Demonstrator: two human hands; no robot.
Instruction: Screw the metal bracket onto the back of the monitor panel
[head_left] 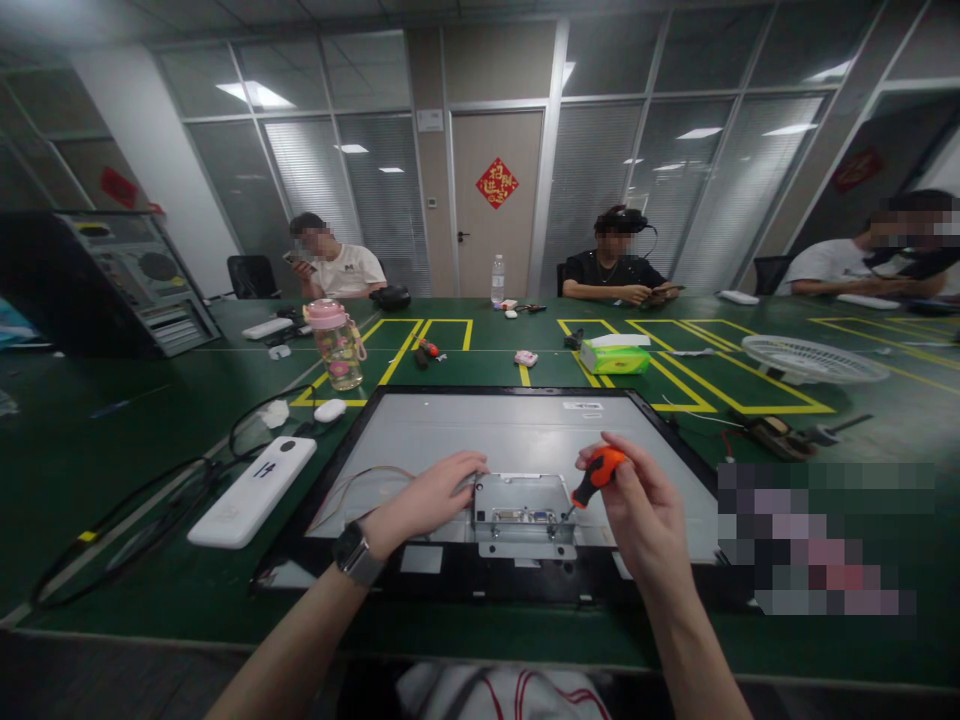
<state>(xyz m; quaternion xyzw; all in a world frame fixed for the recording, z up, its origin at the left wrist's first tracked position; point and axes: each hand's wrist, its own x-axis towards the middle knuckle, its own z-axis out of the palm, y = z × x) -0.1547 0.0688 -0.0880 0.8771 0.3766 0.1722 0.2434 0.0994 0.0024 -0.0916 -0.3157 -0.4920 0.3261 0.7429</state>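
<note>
Screwdriver point(598, 474) held in right hand point(639, 492), tip indistinct; left hand point(433, 490) at metal box point(519, 492), grip unclear

Left hand point(431, 492) palm down, fingers rightward, right hand point(643, 495) with fingers curled, forearms point(296, 632) convergent

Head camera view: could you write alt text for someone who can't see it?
A person's right-hand grip holds an orange-and-black screwdriver at a metal box with ports, the left-hand grip at its left edge. The box sits on a flat panel on a green table; three people sit beyond.
</note>
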